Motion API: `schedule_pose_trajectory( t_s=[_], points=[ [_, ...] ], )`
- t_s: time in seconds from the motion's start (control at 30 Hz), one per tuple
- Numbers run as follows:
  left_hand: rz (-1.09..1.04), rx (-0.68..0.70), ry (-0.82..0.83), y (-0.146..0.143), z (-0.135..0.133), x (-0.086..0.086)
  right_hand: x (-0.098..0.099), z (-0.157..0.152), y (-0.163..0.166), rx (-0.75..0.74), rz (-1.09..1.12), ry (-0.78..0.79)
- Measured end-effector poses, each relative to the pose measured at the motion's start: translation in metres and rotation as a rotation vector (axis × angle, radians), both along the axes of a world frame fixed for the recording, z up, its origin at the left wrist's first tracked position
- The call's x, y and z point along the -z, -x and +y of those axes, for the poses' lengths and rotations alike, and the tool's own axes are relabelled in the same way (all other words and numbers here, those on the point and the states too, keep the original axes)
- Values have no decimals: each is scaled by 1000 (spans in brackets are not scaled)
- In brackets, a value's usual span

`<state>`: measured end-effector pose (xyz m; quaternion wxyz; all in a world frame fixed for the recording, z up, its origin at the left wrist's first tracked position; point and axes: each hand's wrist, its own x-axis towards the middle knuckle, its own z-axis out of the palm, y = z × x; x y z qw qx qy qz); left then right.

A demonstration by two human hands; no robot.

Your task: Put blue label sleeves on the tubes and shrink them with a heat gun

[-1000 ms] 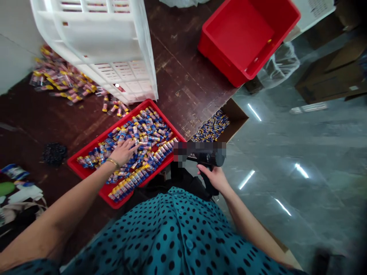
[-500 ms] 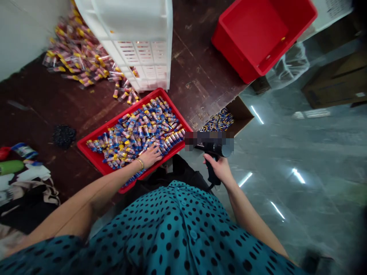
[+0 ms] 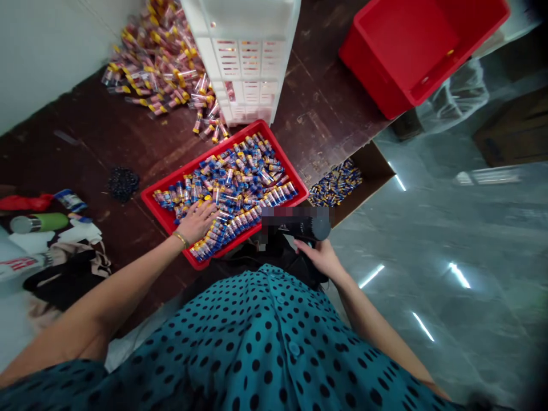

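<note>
1. The dark wooden table [image 3: 85, 148] fills the view from 9 to 1 o'clock and bears almost everything else.
2. A white slotted plastic crate [image 3: 248, 51] stands at 12 o'clock, just beyond the tray.
3. A deep red bin [image 3: 372, 85] sits at 1 o'clock on the table's far corner, well apart from the tray.
4. The shallow red tray [image 3: 165, 220] lies just left of centre, its near corner at the table edge. It is crowded with small blue-and-yellow capped tubes [image 3: 240, 177], some lined in rows along its near rim.
5. A loose pile of pink-and-yellow tubes [image 3: 158, 51] spreads at 11 o'clock, touching the crate's foot.
6. An open cardboard box [image 3: 372, 165] sits below the table edge at 3 o'clock from the tray, with more blue tubes inside.
7. A black pistol-grip tool [image 3: 310, 228] hangs at the tray's 4 o'clock, off the table; its front is blurred.
8. The left hand [image 3: 197, 220] lies palm down on the tubes in the tray's near-left corner, at 7 o'clock within it, fingers flat and slightly spread, pinching nothing.
9. The right hand [image 3: 321, 258] is curled tight around the tool's grip.
10. A heap of small black bits [image 3: 123, 182] lies at the tray's 9 o'clock.
</note>
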<state>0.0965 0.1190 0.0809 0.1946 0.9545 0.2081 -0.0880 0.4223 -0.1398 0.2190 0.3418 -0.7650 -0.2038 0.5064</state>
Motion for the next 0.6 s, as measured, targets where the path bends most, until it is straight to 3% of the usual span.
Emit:
schedule_pose_trajectory(
  t_s=[0.17, 0.27, 0.43, 0.5, 0.6],
  points=[
    [82, 9, 109, 41, -77, 20, 2, -6, 20, 20, -29, -38],
    [69, 102, 152, 38, -86, 34, 0, -2, 29, 0, 61, -24],
    [32, 201, 142, 28, -36, 39, 2, 6, 34, 82, -87, -29],
    [20, 141, 111, 34, -8, 36, 3, 7, 40, 88, -62, -19],
    [-1, 20, 13, 51, 23, 29, 4, 8, 59, -35, 44, -4]
  ],
)
